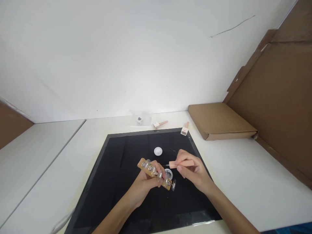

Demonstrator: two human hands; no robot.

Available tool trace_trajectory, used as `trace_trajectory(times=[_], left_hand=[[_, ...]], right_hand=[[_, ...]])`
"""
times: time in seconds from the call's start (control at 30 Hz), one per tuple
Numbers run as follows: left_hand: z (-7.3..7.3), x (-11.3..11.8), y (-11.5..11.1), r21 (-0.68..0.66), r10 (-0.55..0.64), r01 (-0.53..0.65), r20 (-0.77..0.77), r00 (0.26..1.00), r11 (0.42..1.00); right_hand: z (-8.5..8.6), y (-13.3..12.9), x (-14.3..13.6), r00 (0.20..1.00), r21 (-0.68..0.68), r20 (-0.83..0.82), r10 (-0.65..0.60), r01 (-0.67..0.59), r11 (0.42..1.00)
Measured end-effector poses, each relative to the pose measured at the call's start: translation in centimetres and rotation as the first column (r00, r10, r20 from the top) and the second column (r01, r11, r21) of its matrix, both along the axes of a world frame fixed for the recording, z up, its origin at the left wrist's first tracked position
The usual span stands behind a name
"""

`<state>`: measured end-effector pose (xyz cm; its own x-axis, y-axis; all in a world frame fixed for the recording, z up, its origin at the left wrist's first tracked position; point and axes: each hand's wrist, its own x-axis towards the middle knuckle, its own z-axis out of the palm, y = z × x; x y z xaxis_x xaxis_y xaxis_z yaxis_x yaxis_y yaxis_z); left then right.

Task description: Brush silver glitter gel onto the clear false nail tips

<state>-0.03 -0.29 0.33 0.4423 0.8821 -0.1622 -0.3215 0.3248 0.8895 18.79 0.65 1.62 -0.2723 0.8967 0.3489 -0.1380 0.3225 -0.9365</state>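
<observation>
From where I stand, the left hand [145, 187] is closed around a tan bar [153, 173] set with a row of clear pieces [160, 177], held up over the black mat [104, 185]. The bar's long axis slants from far left to near right. The right hand [196, 172], the nearer one to the brush, pinches a peach handle [187, 163] between thumb and fingers; the handle lies nearly level, left to right, and its thin dark brush [165, 165] points left at the bar, past the left fingertips. I can't fairly tell whether the bristles touch anything, as they are too small from here. An open round pot [171, 175] sits between the hands, partly hidden by the bar. Farther off lie a white lid [158, 151] and two peach-capped bottles [184, 131].
</observation>
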Motion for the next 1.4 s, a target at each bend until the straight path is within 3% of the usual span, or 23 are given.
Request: trace_trajectory(times=[0.23,0.7,0.93,1.17,1.4], left_hand=[[-0.4,0.6,0.0,-0.011,0.050,-0.050,-0.042,0.998,0.999],[-0.5,0.6,0.3,0.025,0.077,-0.074,-0.172,0.982,0.997],[-1.2,0.5,0.2,0.021,0.091,-0.089,-0.172,0.981,0.996],[-0.9,0.6,0.3,0.080,0.063,-0.048,-0.195,0.979,0.996],[-1.1,0.6,0.3,0.041,0.064,-0.058,-0.187,0.980,0.998]], right_hand=[[0.2,-0.1,0.2,0.997,0.098,0.062,0.039,-0.045,0.994],[0.0,-0.2,0.0,0.988,0.162,0.088,0.130,-0.143,0.976],[0.0,-0.2,0.1,0.998,0.208,0.070,0.008,-0.023,0.978],[0.2,-0.2,0.1,0.986,0.238,0.132,0.106,-0.135,0.962],[-0.1,-0.2,0.1,0.994,0.255,0.111,0.007,-0.036,0.966]])
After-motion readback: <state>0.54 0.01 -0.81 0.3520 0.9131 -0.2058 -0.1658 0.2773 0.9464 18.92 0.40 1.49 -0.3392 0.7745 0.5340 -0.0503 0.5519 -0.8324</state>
